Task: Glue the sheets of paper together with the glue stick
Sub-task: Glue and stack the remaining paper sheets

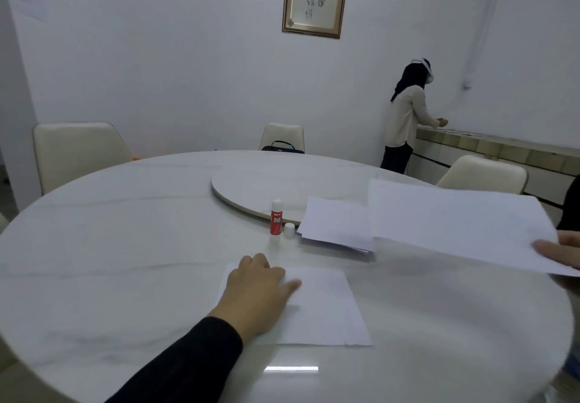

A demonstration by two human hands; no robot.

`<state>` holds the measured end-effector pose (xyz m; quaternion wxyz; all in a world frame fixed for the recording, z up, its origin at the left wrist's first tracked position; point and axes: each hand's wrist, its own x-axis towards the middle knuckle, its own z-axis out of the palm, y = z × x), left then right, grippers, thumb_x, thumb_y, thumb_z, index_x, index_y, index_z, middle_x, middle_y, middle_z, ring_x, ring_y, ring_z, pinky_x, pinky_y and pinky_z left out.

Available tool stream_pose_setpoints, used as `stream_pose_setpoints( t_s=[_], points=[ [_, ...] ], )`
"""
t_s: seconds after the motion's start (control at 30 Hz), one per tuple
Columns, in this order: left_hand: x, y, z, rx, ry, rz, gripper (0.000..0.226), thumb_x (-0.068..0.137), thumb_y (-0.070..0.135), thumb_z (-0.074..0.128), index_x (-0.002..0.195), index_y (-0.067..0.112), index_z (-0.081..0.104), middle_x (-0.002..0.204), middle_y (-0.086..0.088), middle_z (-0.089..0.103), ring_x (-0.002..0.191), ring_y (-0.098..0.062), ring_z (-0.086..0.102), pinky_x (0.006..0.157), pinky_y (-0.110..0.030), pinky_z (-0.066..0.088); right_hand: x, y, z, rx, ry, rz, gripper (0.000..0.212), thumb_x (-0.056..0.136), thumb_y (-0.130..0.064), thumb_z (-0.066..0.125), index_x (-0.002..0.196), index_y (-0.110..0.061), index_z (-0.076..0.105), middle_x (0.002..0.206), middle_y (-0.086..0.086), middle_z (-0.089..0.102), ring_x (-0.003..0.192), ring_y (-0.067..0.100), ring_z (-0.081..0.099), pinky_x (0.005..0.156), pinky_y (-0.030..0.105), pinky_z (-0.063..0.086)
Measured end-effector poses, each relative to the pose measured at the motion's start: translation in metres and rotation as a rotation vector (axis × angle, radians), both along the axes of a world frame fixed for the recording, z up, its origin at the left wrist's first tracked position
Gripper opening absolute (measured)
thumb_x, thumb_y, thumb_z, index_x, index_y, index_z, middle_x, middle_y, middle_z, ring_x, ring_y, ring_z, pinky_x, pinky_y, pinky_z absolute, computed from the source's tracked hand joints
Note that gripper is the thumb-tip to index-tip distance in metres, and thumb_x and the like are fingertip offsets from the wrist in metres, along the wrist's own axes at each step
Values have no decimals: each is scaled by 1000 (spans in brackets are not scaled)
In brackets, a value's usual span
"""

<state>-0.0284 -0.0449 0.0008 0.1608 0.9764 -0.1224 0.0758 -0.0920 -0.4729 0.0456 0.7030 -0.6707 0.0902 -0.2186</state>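
Observation:
A white sheet of paper (pixel 326 308) lies flat on the round white table (pixel 125 261) in front of me. My left hand (pixel 254 289) rests on its left part with fingers spread, pressing it down. My right hand (pixel 561 250) at the right edge pinches a second white sheet (pixel 455 223) and holds it lifted above the table. A red glue stick (pixel 276 218) stands upright and uncapped beyond the flat sheet, its white cap (pixel 289 230) beside it. A stack of white sheets (pixel 337 223) lies to the right of the cap, partly under the lifted sheet.
A round turntable (pixel 251 182) sits at the table's middle. Cream chairs (pixel 78 151) stand around the table, one with a black bag (pixel 282 148). Another person (pixel 406 120) stands at a counter (pixel 502 148) by the far right wall.

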Motion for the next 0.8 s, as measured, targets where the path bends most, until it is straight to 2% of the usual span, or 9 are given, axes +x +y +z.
stream_pose_setpoints(
  t_s=[0.03,0.1,0.17,0.2,0.27,0.4,0.5,0.67,0.8],
  points=[
    [3,0,6,-156,-1,20,37,95,44,37,112,21,61,121,-7,53,117,-28,44,96,-35,36,-18,58,27,13,-21,7,39,56,-21,81,87,-5,63,72,3,76,59,8,71,54,22,58],
    [6,8,22,-660,94,69,43,93,48,38,93,13,63,108,-12,64,101,-30,57,84,-33,41,-12,110,33,25,23,117,7,79,-1,64,86,-3,62,61,0,73,51,7,68,46,15,53],
    [2,22,40,-1165,382,65,55,89,59,41,91,10,66,92,-8,69,77,-24,63,67,-30,45,-1,149,27,-8,51,149,8,85,4,57,87,-1,64,61,2,74,50,9,68,44,15,52],
    [-1,31,46,-1272,492,44,54,87,58,45,92,9,67,86,-7,70,70,-22,65,62,-29,46,7,159,19,-20,63,167,8,86,5,57,87,0,64,61,3,73,49,10,67,43,16,51],
    [-7,45,51,-1238,552,13,40,87,43,57,92,6,70,84,-10,72,64,-20,67,60,-27,51,18,187,4,-27,118,221,8,86,5,59,88,1,65,60,4,72,48,10,66,42,16,49],
    [-13,69,43,-997,349,172,17,87,11,63,94,-3,68,90,-13,72,68,-18,65,56,-19,51,32,219,-13,-75,208,270,8,86,0,62,92,-1,68,74,7,74,59,15,66,49,21,50],
    [-16,79,31,-919,260,239,16,82,11,70,93,-1,67,86,-11,68,67,-15,63,55,-17,48,35,227,-22,-111,272,264,9,82,1,67,89,4,68,80,15,73,60,22,66,50,23,51],
    [-18,84,17,-820,215,291,12,78,9,74,89,6,70,85,-13,74,78,-26,71,71,-28,54,35,230,-35,-145,336,245,15,77,-2,73,89,5,71,82,19,76,72,33,72,69,37,59],
    [-21,84,10,-810,231,271,6,80,4,70,82,10,71,72,-5,74,50,-7,63,53,-15,47,35,230,-39,-154,345,239,13,77,-1,72,88,5,72,81,20,75,78,38,72,74,43,59]
  ],
)
